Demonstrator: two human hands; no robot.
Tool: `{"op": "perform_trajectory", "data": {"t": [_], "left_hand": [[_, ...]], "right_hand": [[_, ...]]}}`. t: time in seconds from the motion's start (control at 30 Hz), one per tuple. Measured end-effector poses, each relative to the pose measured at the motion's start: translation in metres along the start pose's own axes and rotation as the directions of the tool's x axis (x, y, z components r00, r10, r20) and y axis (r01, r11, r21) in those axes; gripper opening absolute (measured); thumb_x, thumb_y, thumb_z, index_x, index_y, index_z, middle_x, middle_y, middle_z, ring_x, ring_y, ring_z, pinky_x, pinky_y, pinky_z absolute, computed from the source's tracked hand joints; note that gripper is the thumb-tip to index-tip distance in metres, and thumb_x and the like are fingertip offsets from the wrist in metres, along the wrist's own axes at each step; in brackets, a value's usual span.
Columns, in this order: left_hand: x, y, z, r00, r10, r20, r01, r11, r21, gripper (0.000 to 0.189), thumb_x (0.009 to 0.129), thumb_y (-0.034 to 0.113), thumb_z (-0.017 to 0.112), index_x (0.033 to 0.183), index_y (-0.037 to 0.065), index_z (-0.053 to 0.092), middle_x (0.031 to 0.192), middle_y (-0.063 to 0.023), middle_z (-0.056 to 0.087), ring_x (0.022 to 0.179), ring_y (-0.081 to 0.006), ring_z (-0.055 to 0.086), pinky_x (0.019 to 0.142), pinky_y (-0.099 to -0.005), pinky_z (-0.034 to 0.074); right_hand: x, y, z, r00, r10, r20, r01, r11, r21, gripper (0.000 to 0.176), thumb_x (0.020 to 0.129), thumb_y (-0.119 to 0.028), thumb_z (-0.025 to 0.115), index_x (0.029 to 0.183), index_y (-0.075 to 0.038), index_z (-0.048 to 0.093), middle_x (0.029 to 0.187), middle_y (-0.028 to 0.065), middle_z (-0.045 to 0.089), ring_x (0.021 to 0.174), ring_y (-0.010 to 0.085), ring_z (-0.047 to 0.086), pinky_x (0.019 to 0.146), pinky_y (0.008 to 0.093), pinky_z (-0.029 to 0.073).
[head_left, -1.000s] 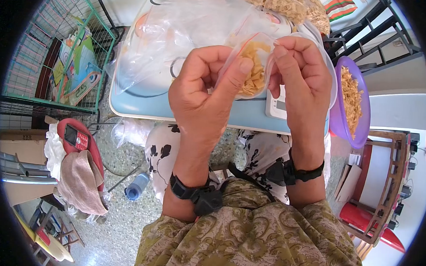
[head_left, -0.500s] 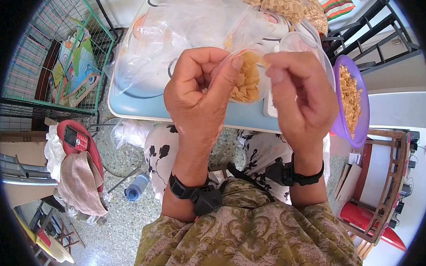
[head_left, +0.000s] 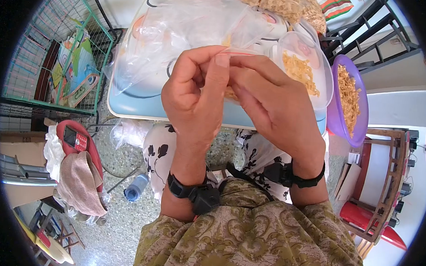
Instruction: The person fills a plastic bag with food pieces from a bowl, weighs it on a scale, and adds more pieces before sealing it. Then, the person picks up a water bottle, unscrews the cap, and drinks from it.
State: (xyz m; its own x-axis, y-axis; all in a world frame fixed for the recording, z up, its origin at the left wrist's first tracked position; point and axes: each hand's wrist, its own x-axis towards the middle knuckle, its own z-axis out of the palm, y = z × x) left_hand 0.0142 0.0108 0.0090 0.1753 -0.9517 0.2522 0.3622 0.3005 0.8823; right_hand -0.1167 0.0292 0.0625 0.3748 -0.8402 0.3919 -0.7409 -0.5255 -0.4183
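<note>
A small clear zip bag [head_left: 243,53] with a red line along its top is held up over the near edge of the table. My left hand [head_left: 191,92] is closed, pinching the bag's top edge between thumb and forefinger. Against the same edge, my right hand [head_left: 282,105] is closed too, its fingertips meeting the left thumb. Both hands cover most of the bag; a little of its yellow-brown dried pieces [head_left: 230,94] shows between them. Just beyond my right hand stands a clear plastic tub [head_left: 324,66] with more of these pieces inside.
Clear plastic bags [head_left: 179,24] cover much of the table [head_left: 143,107]. A large bag of dried pieces [head_left: 297,11] lies at the back. To the right is a purple basin [head_left: 363,112] holding more pieces. A green wire cage [head_left: 50,104] and a red stool [head_left: 99,162] are at left.
My right hand has moved left to the bag's top edge and closed on it, hiding most of the contents. The plastic tub is now more exposed. My left hand has barely moved.
</note>
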Motion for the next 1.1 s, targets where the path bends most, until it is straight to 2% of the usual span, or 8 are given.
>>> {"op": "perform_trajectory", "data": {"t": [0.17, 0.33, 0.5, 0.57, 0.8, 0.87, 0.97, 1.1], "left_hand": [[0.000, -0.001, 0.002, 0.999, 0.024, -0.027, -0.025, 1.000, -0.003, 0.015, 0.098, 0.011, 0.061, 0.105, -0.001, 0.065, 0.093, -0.0037, 0.068, 0.082, -0.0054, 0.060, 0.073, -0.0182, 0.049], [0.002, 0.002, 0.007, 0.991, 0.012, -0.134, -0.025, 0.995, -0.099, 0.014, 0.097, 0.013, 0.063, 0.102, 0.000, 0.065, 0.080, 0.0026, 0.060, 0.070, -0.0018, 0.049, 0.063, -0.0156, 0.039], [0.000, 0.002, 0.010, 0.988, 0.000, -0.154, -0.017, 0.993, -0.113, 0.014, 0.097, 0.014, 0.064, 0.102, 0.001, 0.065, 0.076, 0.0047, 0.056, 0.066, -0.0019, 0.044, 0.060, -0.0156, 0.035], [-0.001, 0.002, 0.012, 0.988, -0.008, -0.153, -0.006, 0.996, -0.092, 0.014, 0.097, 0.013, 0.064, 0.103, 0.000, 0.065, 0.077, 0.0045, 0.056, 0.067, -0.0021, 0.045, 0.061, -0.0157, 0.036], [-0.003, -0.002, 0.020, 0.993, -0.002, -0.120, -0.013, 0.992, -0.124, 0.014, 0.097, 0.011, 0.063, 0.104, 0.000, 0.064, 0.078, 0.0029, 0.058, 0.068, -0.0029, 0.047, 0.062, -0.0169, 0.038], [-0.004, -0.004, 0.023, 0.992, -0.012, -0.122, -0.004, 0.992, -0.128, 0.014, 0.097, 0.011, 0.063, 0.105, -0.001, 0.064, 0.078, 0.0025, 0.058, 0.068, -0.0030, 0.047, 0.063, -0.0171, 0.038], [-0.004, -0.009, 0.023, 0.996, 0.009, -0.086, -0.021, 0.990, -0.140, 0.014, 0.097, 0.010, 0.062, 0.105, -0.001, 0.064, 0.079, 0.0019, 0.058, 0.068, -0.0033, 0.047, 0.063, -0.0172, 0.038], [-0.004, -0.008, 0.028, 0.997, -0.012, -0.080, -0.005, 0.980, -0.200, 0.014, 0.097, 0.010, 0.062, 0.106, -0.001, 0.063, 0.080, 0.0016, 0.059, 0.068, -0.0034, 0.047, 0.063, -0.0174, 0.038]], "right_hand": [[0.000, -0.005, 0.000, 0.997, 0.047, 0.060, -0.045, 0.999, -0.023, 0.026, 0.086, 0.000, 0.065, 0.112, -0.004, 0.065, 0.116, 0.0096, 0.065, 0.091, 0.0282, 0.068, 0.075, 0.0328, 0.055], [-0.002, 0.001, -0.018, 0.977, -0.186, -0.105, 0.191, 0.981, 0.043, 0.022, 0.086, 0.002, 0.064, 0.107, -0.003, 0.068, 0.111, 0.0118, 0.068, 0.085, 0.0197, 0.068, 0.069, 0.0279, 0.053], [-0.013, 0.020, -0.069, 0.930, 0.297, -0.214, -0.291, 0.955, 0.062, 0.019, 0.092, -0.003, 0.062, 0.110, -0.001, 0.068, 0.105, 0.0094, 0.071, 0.077, 0.0108, 0.062, 0.066, 0.0262, 0.051], [-0.016, 0.041, -0.088, 0.912, 0.409, -0.041, -0.410, 0.896, -0.170, 0.023, 0.091, -0.008, 0.064, 0.112, 0.001, 0.067, 0.102, 0.0106, 0.071, 0.079, 0.0139, 0.065, 0.070, 0.0277, 0.052], [-0.036, 0.082, -0.085, 0.864, 0.488, 0.129, -0.380, 0.797, -0.470, 0.032, 0.087, -0.014, 0.068, 0.116, 0.001, 0.064, 0.103, 0.0169, 0.070, 0.087, 0.0244, 0.069, 0.076, 0.0348, 0.054], [-0.039, 0.085, -0.078, 0.913, 0.386, 0.132, -0.248, 0.783, -0.570, 0.034, 0.086, -0.018, 0.065, 0.113, 0.002, 0.061, 0.097, 0.0229, 0.068, 0.088, 0.0394, 0.066, 0.079, 0.0455, 0.051], [-0.032, 0.085, -0.070, 0.825, 0.531, 0.192, -0.344, 0.742, -0.575, 0.038, 0.085, -0.015, 0.069, 0.119, 0.001, 0.062, 0.103, 0.0187, 0.069, 0.091, 0.0279, 0.069, 0.077, 0.0366, 0.054], [-0.030, 0.098, -0.062, 0.882, 0.454, 0.131, -0.394, 0.860, -0.325, 0.040, 0.087, -0.016, 0.068, 0.123, -0.001, 0.060, 0.106, 0.0173, 0.069, 0.092, 0.0278, 0.069, 0.078, 0.0360, 0.054]]}}
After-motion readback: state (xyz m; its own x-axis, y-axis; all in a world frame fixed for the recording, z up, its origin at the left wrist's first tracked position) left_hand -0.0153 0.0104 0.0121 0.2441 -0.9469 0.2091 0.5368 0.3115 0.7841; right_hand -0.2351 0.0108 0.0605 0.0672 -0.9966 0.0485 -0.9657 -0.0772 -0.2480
